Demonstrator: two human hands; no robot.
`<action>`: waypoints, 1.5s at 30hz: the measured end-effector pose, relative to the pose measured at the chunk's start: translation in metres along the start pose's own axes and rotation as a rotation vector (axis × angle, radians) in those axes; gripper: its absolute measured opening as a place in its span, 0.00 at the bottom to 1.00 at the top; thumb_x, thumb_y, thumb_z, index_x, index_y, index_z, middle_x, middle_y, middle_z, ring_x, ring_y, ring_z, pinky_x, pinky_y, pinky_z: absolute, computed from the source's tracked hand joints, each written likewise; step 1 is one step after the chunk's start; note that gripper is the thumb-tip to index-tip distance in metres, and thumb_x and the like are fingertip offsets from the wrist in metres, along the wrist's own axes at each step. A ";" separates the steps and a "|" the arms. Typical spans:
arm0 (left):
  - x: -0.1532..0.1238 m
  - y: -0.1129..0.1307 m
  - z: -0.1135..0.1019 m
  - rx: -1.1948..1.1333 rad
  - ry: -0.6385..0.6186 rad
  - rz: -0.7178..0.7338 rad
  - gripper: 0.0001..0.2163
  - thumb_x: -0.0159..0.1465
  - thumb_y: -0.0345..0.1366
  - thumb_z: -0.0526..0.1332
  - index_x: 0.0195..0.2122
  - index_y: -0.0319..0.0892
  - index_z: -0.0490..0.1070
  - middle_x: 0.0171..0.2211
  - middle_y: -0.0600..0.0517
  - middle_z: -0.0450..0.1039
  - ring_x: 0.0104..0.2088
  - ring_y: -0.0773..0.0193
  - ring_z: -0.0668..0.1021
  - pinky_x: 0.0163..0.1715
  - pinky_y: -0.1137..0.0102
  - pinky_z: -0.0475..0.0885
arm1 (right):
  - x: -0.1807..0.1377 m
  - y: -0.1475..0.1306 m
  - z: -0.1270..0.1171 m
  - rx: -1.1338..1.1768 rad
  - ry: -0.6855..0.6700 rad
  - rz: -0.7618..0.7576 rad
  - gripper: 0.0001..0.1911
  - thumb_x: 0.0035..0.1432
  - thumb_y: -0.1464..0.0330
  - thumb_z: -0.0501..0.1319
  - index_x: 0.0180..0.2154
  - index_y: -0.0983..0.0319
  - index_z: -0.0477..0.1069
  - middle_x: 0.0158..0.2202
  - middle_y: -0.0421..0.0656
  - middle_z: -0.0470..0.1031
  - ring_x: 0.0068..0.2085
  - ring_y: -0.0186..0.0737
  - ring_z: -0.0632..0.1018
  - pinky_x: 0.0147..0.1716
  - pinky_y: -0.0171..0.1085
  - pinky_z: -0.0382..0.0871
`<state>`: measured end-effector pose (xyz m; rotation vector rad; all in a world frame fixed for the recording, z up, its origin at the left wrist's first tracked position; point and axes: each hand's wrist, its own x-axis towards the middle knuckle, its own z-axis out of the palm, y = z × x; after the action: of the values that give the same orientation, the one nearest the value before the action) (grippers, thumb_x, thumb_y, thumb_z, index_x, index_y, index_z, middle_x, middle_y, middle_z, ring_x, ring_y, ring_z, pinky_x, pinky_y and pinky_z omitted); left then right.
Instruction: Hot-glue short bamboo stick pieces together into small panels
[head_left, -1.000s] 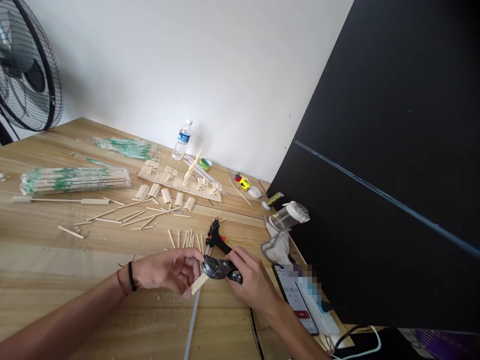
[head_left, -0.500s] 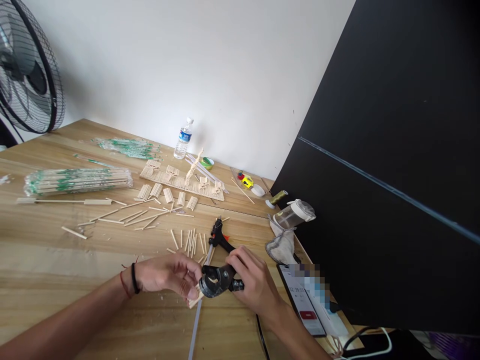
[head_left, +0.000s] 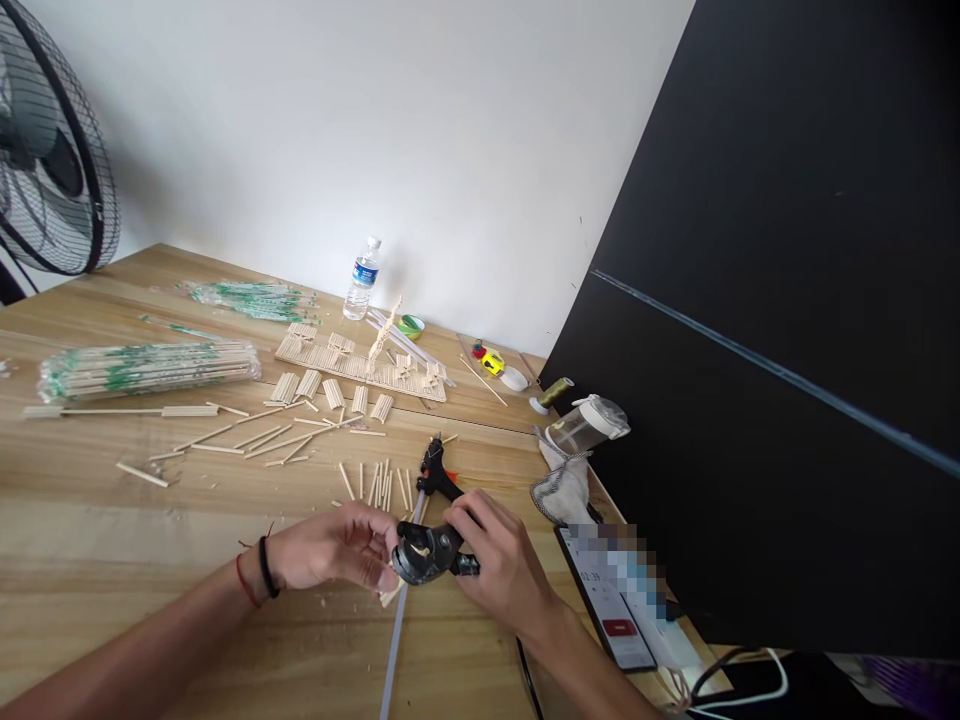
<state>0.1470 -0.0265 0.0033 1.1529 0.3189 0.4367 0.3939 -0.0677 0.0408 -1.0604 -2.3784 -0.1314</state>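
**At the near edge of the bench: two hands, one cutter, one short stick**

Near the front of the wooden bench (head_left: 112,520), the left hand (head_left: 337,545) pinches a short wooden stick (head_left: 390,596) between its fingertips, its grip closed on it; the right hand (head_left: 499,560) is clenched round the handles of a single black cutter (head_left: 421,550), whose head meets the stick right beside the left fingertips; most of the stick is hidden by the fingers and the cutter head, and only a pale end shows below them; whether the blades are fully closed is hard to make out. Two bands, one black and one red, sit on the left wrist (head_left: 259,570).

Just behind the hands lies one black glue gun (head_left: 435,475); one pale translucent rod (head_left: 396,640) runs from under the cutter to the bottom edge, where it is cut off; a scatter of short cut pieces (head_left: 379,482) lies beside the gun, too small to count surely. Farther back: one flat board of sticks (head_left: 352,362) with five small stick mats in front of it; two wrapped bundles of long sticks (head_left: 150,365); one water bottle (head_left: 362,280); one green tape roll (head_left: 410,325). To the right stand one clear jar (head_left: 585,425), one cloth (head_left: 562,490) and one phone (head_left: 607,600), its screen partly blurred; one fan (head_left: 45,170) is cut off by the left edge.
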 end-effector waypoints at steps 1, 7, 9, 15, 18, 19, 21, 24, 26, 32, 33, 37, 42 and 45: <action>0.000 0.000 0.000 0.002 0.005 -0.001 0.19 0.54 0.48 0.78 0.29 0.38 0.75 0.25 0.54 0.71 0.27 0.67 0.70 0.31 0.73 0.64 | 0.000 0.000 0.000 -0.004 -0.002 -0.003 0.09 0.52 0.79 0.57 0.34 0.60 0.67 0.33 0.45 0.71 0.33 0.45 0.72 0.30 0.40 0.65; 0.000 -0.002 -0.001 -0.011 -0.020 0.002 0.19 0.52 0.48 0.78 0.28 0.39 0.76 0.24 0.55 0.68 0.27 0.67 0.68 0.30 0.71 0.63 | 0.002 0.002 0.000 -0.043 -0.028 -0.032 0.07 0.54 0.77 0.57 0.32 0.59 0.68 0.31 0.43 0.69 0.31 0.43 0.71 0.28 0.39 0.63; 0.000 -0.002 -0.001 -0.031 -0.030 0.006 0.19 0.53 0.49 0.78 0.28 0.39 0.75 0.25 0.55 0.68 0.27 0.66 0.67 0.30 0.71 0.63 | 0.004 0.002 0.001 -0.058 -0.026 -0.040 0.06 0.58 0.76 0.58 0.32 0.59 0.68 0.30 0.43 0.69 0.30 0.43 0.71 0.28 0.39 0.63; -0.001 -0.001 -0.001 -0.047 -0.048 -0.005 0.21 0.53 0.53 0.77 0.31 0.39 0.78 0.25 0.52 0.72 0.27 0.64 0.70 0.32 0.69 0.63 | 0.011 0.004 0.005 -0.069 -0.002 -0.063 0.07 0.63 0.74 0.58 0.32 0.58 0.67 0.29 0.41 0.68 0.29 0.41 0.71 0.27 0.38 0.63; -0.002 0.000 -0.001 -0.056 -0.057 -0.012 0.22 0.53 0.54 0.77 0.30 0.39 0.78 0.25 0.51 0.75 0.27 0.63 0.72 0.33 0.68 0.64 | 0.013 0.006 0.007 -0.066 0.011 -0.066 0.08 0.64 0.73 0.58 0.31 0.58 0.66 0.29 0.41 0.67 0.28 0.41 0.70 0.27 0.37 0.63; -0.002 0.000 -0.001 -0.062 -0.057 -0.008 0.22 0.53 0.54 0.77 0.30 0.39 0.78 0.25 0.51 0.75 0.27 0.62 0.72 0.33 0.68 0.64 | 0.013 0.006 0.008 -0.065 0.015 -0.064 0.08 0.64 0.73 0.58 0.31 0.58 0.66 0.29 0.41 0.67 0.28 0.41 0.71 0.27 0.37 0.63; -0.003 0.000 -0.002 -0.081 -0.058 0.008 0.21 0.53 0.54 0.76 0.29 0.39 0.78 0.25 0.51 0.75 0.27 0.62 0.73 0.33 0.68 0.64 | 0.013 0.007 0.011 -0.063 0.023 -0.056 0.07 0.64 0.72 0.58 0.32 0.58 0.66 0.29 0.41 0.67 0.29 0.41 0.72 0.28 0.37 0.64; -0.002 -0.001 -0.003 -0.093 -0.061 0.030 0.20 0.55 0.52 0.76 0.30 0.39 0.77 0.26 0.50 0.76 0.28 0.61 0.74 0.34 0.68 0.65 | 0.013 0.006 0.015 -0.065 0.044 -0.037 0.08 0.65 0.72 0.59 0.32 0.58 0.66 0.28 0.40 0.68 0.28 0.40 0.72 0.27 0.37 0.63; -0.002 -0.001 -0.004 -0.081 -0.052 0.032 0.20 0.55 0.52 0.76 0.29 0.39 0.77 0.26 0.49 0.77 0.28 0.62 0.74 0.34 0.68 0.65 | 0.012 0.007 0.015 -0.067 0.064 -0.014 0.10 0.66 0.72 0.58 0.30 0.57 0.65 0.26 0.38 0.67 0.26 0.39 0.71 0.27 0.37 0.60; 0.001 0.001 -0.004 -0.036 0.066 0.070 0.20 0.57 0.52 0.75 0.30 0.39 0.75 0.27 0.52 0.74 0.28 0.64 0.73 0.34 0.69 0.67 | 0.019 0.033 -0.009 -0.115 0.102 0.229 0.14 0.68 0.65 0.59 0.28 0.56 0.63 0.23 0.38 0.69 0.23 0.38 0.70 0.27 0.37 0.61; 0.001 0.001 -0.004 -0.026 0.093 0.079 0.20 0.58 0.51 0.75 0.30 0.39 0.74 0.27 0.52 0.73 0.28 0.65 0.73 0.34 0.69 0.66 | 0.021 0.042 -0.015 -0.141 0.107 0.301 0.15 0.69 0.63 0.58 0.28 0.56 0.64 0.23 0.39 0.70 0.24 0.40 0.71 0.28 0.37 0.62; 0.005 -0.003 -0.007 0.027 0.213 0.122 0.20 0.60 0.49 0.74 0.28 0.40 0.68 0.26 0.56 0.68 0.28 0.67 0.69 0.32 0.71 0.62 | 0.028 0.084 -0.024 -0.232 0.019 0.564 0.17 0.72 0.57 0.55 0.33 0.58 0.71 0.29 0.46 0.79 0.33 0.47 0.79 0.33 0.39 0.65; 0.008 -0.012 -0.013 0.097 0.317 0.184 0.22 0.61 0.49 0.74 0.27 0.40 0.64 0.26 0.58 0.64 0.28 0.69 0.65 0.31 0.72 0.58 | 0.018 0.120 -0.007 -0.316 -0.224 0.793 0.17 0.71 0.56 0.58 0.38 0.60 0.78 0.36 0.51 0.84 0.39 0.52 0.83 0.35 0.40 0.66; 0.010 -0.016 -0.016 0.135 0.351 0.192 0.22 0.62 0.51 0.73 0.28 0.40 0.66 0.26 0.57 0.65 0.28 0.69 0.65 0.30 0.72 0.59 | 0.010 0.129 0.007 -0.347 -0.315 0.871 0.18 0.71 0.55 0.60 0.42 0.63 0.79 0.43 0.55 0.84 0.43 0.55 0.84 0.37 0.41 0.67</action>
<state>0.1508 -0.0137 -0.0176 1.2422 0.5513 0.8004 0.4777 0.0302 0.0245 -2.3213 -1.9513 -0.0591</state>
